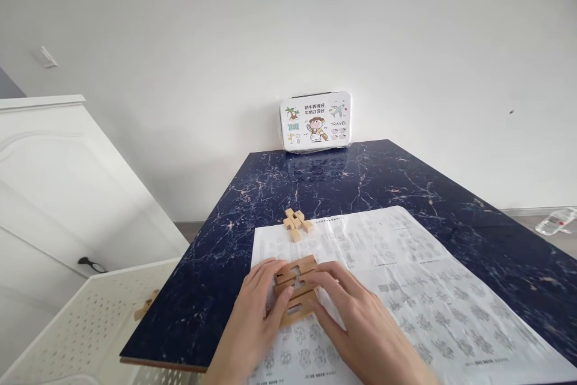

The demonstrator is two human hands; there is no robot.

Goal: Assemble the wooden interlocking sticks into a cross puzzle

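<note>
Marble table [360,181], wooden pieces [295,292] between hands

Left hand [255,307] and right hand [356,319] pressing notched wooden pieces [295,292] together, printed sheet [406,289] beneath, marble table [360,175]

Dark blue marbled table [360,187], printed sheet [406,277], small wooden block cluster [297,224], illustrated box [315,121]

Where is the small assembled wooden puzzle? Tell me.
Head view, centre: the small wooden puzzle sits near the instruction sheet's far left corner, beyond the held wooden pieces.
</note>
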